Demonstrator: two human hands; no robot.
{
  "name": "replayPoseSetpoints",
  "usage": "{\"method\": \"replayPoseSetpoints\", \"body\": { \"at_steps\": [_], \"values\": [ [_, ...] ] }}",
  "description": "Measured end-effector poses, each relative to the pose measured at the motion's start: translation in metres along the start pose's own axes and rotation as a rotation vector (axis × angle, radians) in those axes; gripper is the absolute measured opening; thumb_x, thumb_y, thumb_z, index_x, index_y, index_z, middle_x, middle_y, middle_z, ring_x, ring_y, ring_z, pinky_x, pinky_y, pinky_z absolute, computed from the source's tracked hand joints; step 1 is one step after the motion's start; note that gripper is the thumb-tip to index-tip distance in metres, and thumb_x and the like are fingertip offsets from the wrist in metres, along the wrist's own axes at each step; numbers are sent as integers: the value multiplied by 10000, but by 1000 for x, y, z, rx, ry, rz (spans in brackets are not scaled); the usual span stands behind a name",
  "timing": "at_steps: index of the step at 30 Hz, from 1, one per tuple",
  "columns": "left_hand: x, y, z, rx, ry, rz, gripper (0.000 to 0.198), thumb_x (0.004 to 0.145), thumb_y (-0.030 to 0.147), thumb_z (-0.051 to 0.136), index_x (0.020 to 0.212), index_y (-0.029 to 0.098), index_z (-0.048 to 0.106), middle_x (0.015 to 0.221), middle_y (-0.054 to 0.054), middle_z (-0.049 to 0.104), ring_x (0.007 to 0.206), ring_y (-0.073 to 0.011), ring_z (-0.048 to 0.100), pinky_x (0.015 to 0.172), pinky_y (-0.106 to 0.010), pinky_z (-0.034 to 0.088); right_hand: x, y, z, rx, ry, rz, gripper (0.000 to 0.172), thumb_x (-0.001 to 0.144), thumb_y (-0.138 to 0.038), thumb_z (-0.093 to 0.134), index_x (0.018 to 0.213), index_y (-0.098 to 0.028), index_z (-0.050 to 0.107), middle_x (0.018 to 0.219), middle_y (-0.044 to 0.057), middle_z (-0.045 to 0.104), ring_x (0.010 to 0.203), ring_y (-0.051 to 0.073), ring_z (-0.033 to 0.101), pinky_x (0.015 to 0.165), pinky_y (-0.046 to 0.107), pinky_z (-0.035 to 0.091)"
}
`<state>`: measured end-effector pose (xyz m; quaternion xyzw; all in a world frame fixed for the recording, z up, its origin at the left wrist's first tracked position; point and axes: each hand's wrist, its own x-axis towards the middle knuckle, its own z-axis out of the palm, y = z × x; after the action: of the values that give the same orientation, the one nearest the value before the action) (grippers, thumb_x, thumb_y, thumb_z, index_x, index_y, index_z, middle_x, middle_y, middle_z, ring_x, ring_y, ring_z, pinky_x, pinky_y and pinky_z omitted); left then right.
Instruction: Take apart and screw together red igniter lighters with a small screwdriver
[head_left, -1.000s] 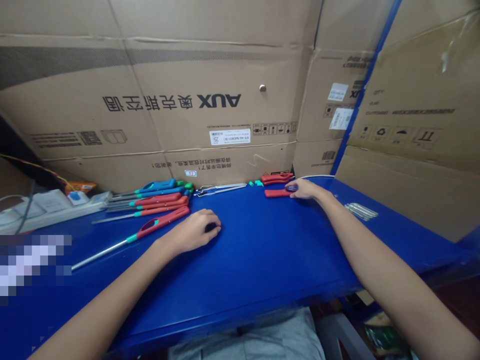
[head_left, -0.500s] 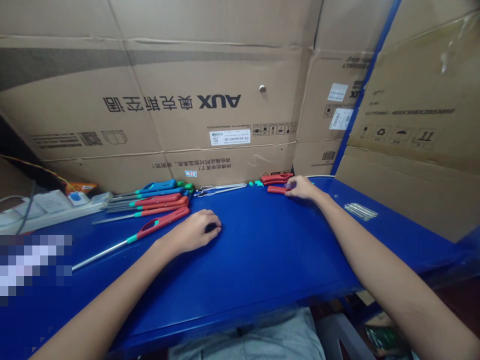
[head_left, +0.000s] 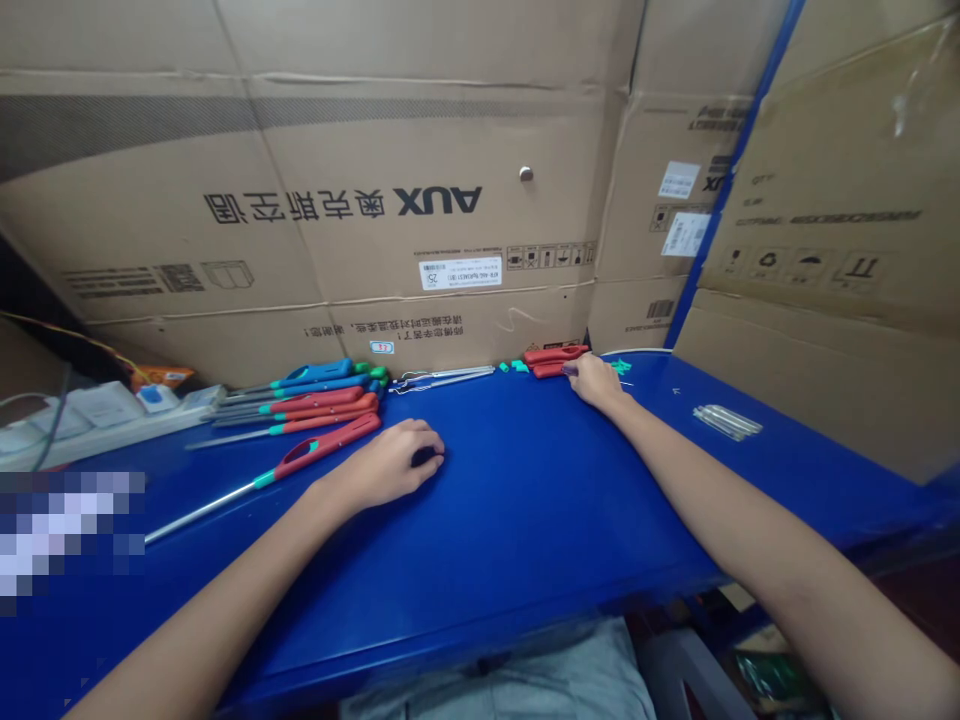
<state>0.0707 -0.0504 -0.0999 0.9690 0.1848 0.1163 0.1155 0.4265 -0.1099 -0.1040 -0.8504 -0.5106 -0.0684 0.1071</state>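
Note:
My left hand [head_left: 394, 462] rests on the blue table [head_left: 525, 500] with fingers curled under, beside a long red-handled tool with a metal rod [head_left: 300, 455]. Whether anything is inside the fist is hidden. My right hand [head_left: 592, 380] reaches to the back of the table and its fingertips pinch the end of a red handle [head_left: 549, 371], which lies against another red handle [head_left: 553, 354] at the cardboard wall. Small green caps [head_left: 517, 366] lie just left of those handles.
A row of red and blue-handled tools [head_left: 315, 392] lies at the back left. Thin metal wire parts [head_left: 442, 377] sit at the back middle, a clear packet [head_left: 726, 421] at the right. Cardboard boxes [head_left: 420, 200] wall the table; a white power strip [head_left: 82, 420] sits far left.
My right hand has pushed the red handle back toward the cardboard wall, up against the other red handle. My left hand has stayed still.

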Motion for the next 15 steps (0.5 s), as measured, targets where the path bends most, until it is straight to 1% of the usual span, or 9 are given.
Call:
{"method": "replayPoseSetpoints", "body": {
  "at_steps": [6,10,13,15],
  "values": [
    [1,0,0,-2,-14,-8,257,892,333,446,942,177,645,963,-66,609,904,-184,567,834,-305,450,-1,-1,0,-2,-20,22,379,872,-223,461,1211,-241,629,1133,120,626,1048,281,587,863,349,443],
    [1,3,-1,6,-17,-13,258,890,324,443,937,172,646,963,-71,610,905,-189,569,846,-308,449,1,-1,0,0,-29,3,366,878,-239,453,1197,-268,630,1138,101,627,1055,279,582,860,346,442],
    [2,2,-1,11,-12,-4,252,890,323,442,945,181,643,968,-64,609,907,-185,570,843,-301,448,-1,-2,1,-9,-28,-9,362,886,-250,445,1201,-265,624,1171,100,604,1057,289,576,857,357,441],
    [2,1,-1,6,-14,-1,247,889,321,444,949,183,640,971,-60,607,907,-180,569,841,-295,446,-7,-7,1,-21,-15,-8,369,897,-264,428,1219,-237,609,1230,122,556,1047,297,576,852,371,439]
  ]
}}
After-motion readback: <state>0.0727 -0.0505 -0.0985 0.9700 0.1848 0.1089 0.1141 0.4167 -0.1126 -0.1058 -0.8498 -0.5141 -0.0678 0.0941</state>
